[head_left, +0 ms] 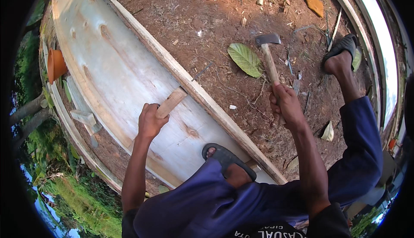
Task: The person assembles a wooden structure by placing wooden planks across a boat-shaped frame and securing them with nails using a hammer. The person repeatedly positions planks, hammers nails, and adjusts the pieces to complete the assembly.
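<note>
My right hand grips the wooden handle of a small hatchet, its dark metal head raised above the bare soil. My left hand is closed around one end of a short, pale wooden piece, whose other end meets the raised edge plank. In line with it, a thin dark metal strip sticks out past the plank; whether the two are joined is hidden. Beneath my left hand lies a long, wide panel of pale wood, with the plank standing along its right side.
A sandalled foot of mine rests on the panel; my other foot is on the soil. Near the hatchet lies a large green leaf, with thin wire and wood chips about. An orange-brown pot stands at the far left.
</note>
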`<state>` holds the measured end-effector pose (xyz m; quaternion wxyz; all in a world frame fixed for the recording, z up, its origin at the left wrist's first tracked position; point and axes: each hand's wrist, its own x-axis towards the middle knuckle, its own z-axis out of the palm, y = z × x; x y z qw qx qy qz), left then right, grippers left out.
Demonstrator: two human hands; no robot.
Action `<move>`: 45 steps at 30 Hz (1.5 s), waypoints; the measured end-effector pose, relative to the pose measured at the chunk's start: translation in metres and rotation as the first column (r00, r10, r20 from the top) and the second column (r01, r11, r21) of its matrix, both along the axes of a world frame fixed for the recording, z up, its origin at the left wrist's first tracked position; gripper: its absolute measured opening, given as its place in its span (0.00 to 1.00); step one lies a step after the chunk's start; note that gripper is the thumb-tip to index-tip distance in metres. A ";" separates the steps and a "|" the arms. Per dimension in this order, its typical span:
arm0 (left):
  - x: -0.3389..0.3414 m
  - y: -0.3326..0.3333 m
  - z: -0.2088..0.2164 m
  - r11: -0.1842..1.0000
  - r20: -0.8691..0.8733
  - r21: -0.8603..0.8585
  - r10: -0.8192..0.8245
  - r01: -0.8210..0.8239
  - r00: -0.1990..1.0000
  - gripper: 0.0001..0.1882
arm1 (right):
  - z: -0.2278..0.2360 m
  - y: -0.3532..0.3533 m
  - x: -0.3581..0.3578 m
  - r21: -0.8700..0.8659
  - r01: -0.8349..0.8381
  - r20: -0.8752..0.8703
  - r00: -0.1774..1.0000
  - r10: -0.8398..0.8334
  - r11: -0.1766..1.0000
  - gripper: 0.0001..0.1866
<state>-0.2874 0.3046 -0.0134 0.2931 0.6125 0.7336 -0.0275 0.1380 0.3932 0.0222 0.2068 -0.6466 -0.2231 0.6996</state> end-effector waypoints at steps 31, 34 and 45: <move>0.003 -0.003 0.003 0.999 -0.005 0.046 -0.006 0.006 1.000 0.17 | -0.005 0.057 0.064 0.269 0.459 0.017 0.877 -0.481 0.847 0.13; 0.006 0.003 0.001 0.998 -0.002 0.060 -0.021 0.021 1.000 0.17 | -0.027 0.082 0.053 0.499 0.665 -0.013 0.647 -0.762 0.556 0.12; 0.000 -0.002 0.000 1.000 -0.029 -0.013 -0.019 0.018 0.999 0.24 | 0.000 0.057 0.064 0.298 0.389 0.077 0.900 -0.428 0.872 0.13</move>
